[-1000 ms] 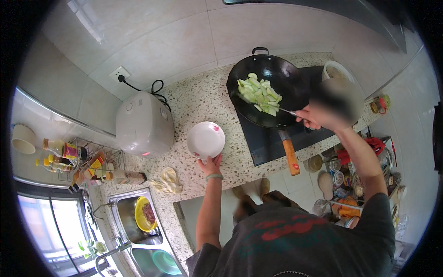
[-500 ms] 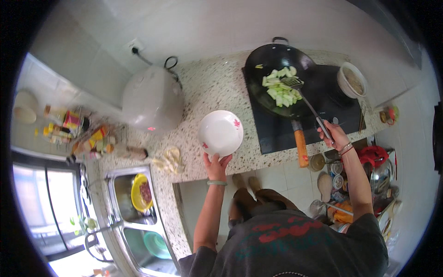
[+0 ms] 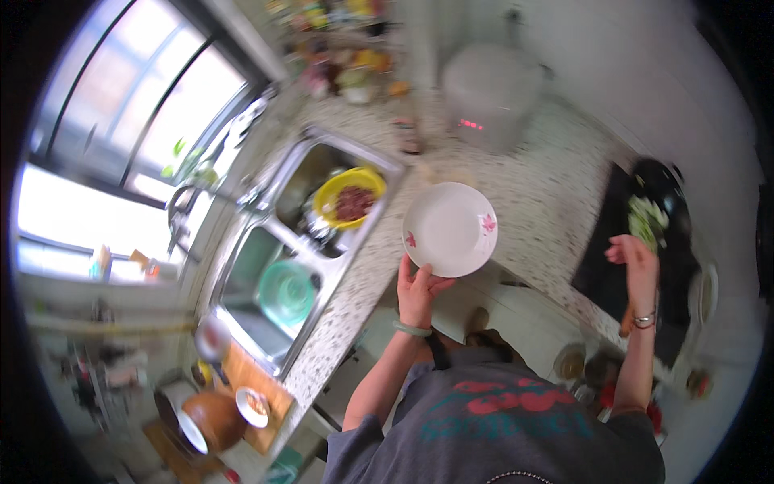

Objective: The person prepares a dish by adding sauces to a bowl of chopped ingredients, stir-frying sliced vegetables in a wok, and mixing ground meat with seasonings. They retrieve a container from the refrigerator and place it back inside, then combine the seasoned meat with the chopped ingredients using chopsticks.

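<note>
White plate (image 3: 449, 228) gripped by L hand (image 3: 416, 299); R hand (image 3: 637, 262) blurry, can't tell if gripping.

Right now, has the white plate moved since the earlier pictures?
Yes: the white plate, held in the left hand, has moved toward the sink, away from the cooktop.

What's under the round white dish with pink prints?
Speckled pale countertop shows beside the round white dish; left hand holds its near rim. What's directly beneath is covered.
</note>
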Demonstrator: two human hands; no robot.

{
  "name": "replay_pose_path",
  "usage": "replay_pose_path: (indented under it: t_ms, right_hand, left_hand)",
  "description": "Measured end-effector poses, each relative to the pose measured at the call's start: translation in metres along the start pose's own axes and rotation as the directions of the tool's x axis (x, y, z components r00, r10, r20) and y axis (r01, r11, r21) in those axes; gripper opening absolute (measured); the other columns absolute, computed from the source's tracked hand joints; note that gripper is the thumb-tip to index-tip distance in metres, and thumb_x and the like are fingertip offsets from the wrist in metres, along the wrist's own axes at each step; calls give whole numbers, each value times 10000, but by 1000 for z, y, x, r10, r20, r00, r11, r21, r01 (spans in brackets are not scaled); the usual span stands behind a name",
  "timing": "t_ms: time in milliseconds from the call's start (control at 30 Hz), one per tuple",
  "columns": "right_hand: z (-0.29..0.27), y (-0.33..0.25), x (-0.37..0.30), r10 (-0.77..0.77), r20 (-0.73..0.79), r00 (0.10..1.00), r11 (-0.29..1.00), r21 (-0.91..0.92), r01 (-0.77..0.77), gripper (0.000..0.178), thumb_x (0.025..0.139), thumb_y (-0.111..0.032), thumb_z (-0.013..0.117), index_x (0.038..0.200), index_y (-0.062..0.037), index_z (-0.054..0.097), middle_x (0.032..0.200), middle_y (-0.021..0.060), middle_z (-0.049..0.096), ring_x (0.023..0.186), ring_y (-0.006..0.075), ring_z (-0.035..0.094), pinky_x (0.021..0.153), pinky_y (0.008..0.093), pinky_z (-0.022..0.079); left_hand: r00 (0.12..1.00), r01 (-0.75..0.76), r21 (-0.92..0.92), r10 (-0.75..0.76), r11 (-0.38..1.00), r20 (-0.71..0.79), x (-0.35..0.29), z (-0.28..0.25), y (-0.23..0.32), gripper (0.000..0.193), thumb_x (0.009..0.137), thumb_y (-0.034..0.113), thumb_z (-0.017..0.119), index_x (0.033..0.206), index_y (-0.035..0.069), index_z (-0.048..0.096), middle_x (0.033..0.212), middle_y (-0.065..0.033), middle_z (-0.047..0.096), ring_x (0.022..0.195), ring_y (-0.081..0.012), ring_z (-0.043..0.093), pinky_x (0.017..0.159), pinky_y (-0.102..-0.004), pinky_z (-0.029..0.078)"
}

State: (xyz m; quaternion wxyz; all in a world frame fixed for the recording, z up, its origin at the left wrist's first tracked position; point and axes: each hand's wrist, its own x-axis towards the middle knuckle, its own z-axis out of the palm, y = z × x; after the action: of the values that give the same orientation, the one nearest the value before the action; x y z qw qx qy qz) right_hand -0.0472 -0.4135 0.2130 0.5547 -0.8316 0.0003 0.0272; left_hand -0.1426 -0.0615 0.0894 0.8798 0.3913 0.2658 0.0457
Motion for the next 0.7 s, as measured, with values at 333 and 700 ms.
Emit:
replay_pose_path:
  t_ms: [333,700]
  right_hand:
    - [510,-114,88,-305,703,643,936,97,338,280,958,-223,537,979,19,676,743,110,676,638,168,640,602,290,492]
    - [782,-128,144,-416,569,710,624,-389,678,480,968,-410,467,850,21,642,849,268,650,824,394,649,753,452,505]
  left_hand:
    - [806,-396,6,351,918,-477,-29,-208,128,533,955,68,475,1435,65,243,1017,-176,657,810,-278,696,702,-390,611]
    - [722,-461,-11,368,887,-586,-18,-302,213,547,950,108,498,1431,47,245,1082,-168,636,850,-253,687,720,-389,607]
